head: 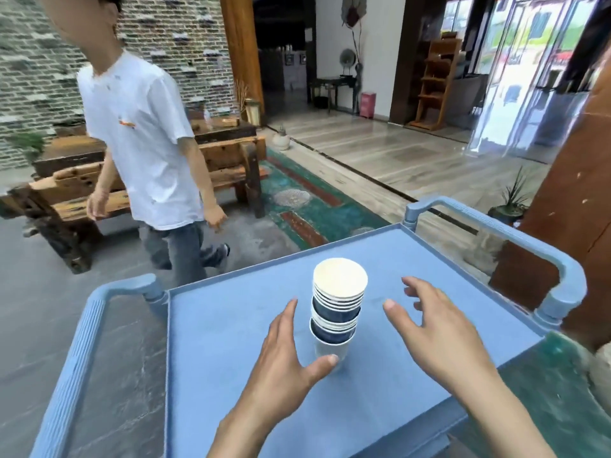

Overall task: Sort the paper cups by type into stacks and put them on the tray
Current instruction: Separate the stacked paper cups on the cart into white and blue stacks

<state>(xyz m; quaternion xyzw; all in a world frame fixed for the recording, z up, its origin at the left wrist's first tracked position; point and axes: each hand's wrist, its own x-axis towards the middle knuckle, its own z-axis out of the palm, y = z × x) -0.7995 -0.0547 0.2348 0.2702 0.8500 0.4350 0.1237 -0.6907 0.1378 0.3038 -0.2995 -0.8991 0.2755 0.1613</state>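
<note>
One tall stack of paper cups [337, 305] stands upright in the middle of the blue tray [231, 325], the top of a cart. The stack mixes white cups and dark blue banded cups, with a white cup at the bottom. My left hand [284, 355] is spread just left of the stack, its thumb tip touching the bottom cup. To the right of the stack my right hand [436, 322] hovers with fingers apart, a gap between it and the cups. Neither hand holds a cup.
The cart has blue handles at left [99, 305] and right [562, 279]. A person in a white T-shirt [142, 137] walks past beyond the cart's far left corner. Behind stands a wooden bench [82, 193]. A potted plant [510, 203] sits at the right.
</note>
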